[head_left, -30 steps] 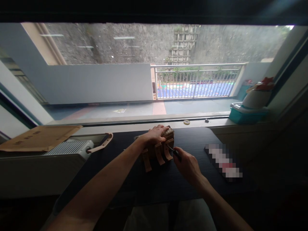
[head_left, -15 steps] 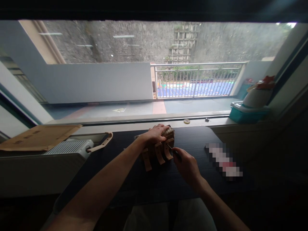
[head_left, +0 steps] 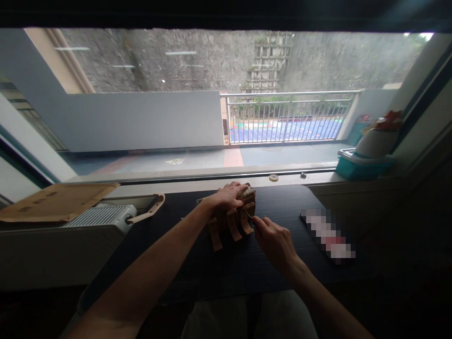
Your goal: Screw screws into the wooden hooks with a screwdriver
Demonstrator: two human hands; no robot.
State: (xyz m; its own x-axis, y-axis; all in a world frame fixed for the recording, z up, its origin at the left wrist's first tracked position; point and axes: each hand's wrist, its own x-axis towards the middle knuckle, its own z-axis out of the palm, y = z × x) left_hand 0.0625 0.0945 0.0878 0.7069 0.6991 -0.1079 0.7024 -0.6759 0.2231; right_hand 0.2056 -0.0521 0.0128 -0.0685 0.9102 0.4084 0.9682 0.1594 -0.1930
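On the dark table (head_left: 197, 263) lies a brown wooden rack with curved hooks (head_left: 233, 226), its far edge rough like bark. My left hand (head_left: 231, 195) grips the rack from above, fingers over its far side; the forearm hides part of the left end. My right hand (head_left: 275, 238) is closed round a screwdriver (head_left: 249, 215), whose handle is mostly covered by the fingers. The screwdriver's thin shaft reaches the rightmost hook; its tip is too small to make out.
A loose curved wooden hook (head_left: 151, 210) rests at the table's left edge, beside a white radiator (head_left: 102, 215) with a brown paper envelope (head_left: 52, 202) on it. A roll of tape (head_left: 273, 177) and a teal box (head_left: 363, 165) stand on the sill. A blurred-out object (head_left: 326, 235) lies at right.
My right hand has turned slightly about the screwdriver, and its fingers now cover more of the handle. My left hand and the rack stay in place.
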